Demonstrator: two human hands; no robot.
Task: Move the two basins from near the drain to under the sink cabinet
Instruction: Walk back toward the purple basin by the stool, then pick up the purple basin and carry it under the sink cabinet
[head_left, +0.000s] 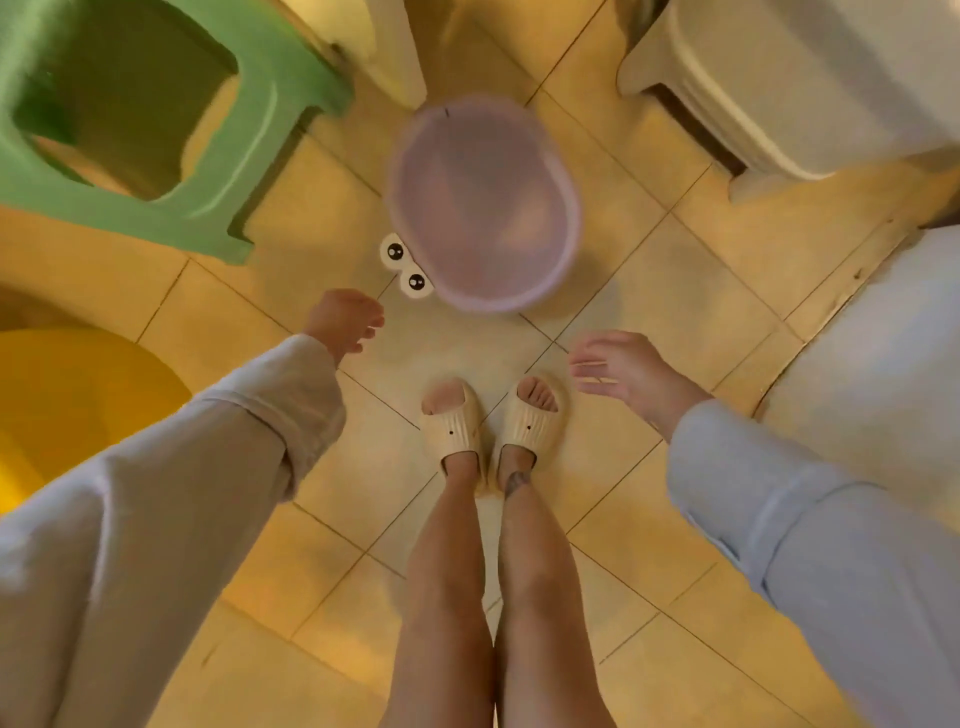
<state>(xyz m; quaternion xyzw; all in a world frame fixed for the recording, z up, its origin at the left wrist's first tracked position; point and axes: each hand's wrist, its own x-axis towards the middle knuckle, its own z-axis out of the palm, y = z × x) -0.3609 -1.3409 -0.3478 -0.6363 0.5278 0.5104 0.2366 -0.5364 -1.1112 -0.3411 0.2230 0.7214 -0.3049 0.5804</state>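
Both hands, the left hand (345, 325) and right hand (618, 371), hung open and empty near the pale purple basin (483, 202) on the floor (675, 312), so gripping opposite rims would probably have lifted it level.

One pink basin (483, 205), one green stool (156, 114), two slippers (452, 426).

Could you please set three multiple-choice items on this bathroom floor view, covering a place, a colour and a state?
1. Where is the pink basin?
A. on the tiled floor ahead of the feet
B. on the green stool
C. in the right hand

2. What colour is the plastic stool?
A. red
B. green
C. black

3. What are the hands doing?
A. both gripping the basin
B. one holding a cloth
C. both open and empty

Answers: 1 A, it sits beyond the slippers; 2 B, its frame is green; 3 C, left hand and right hand hold nothing.
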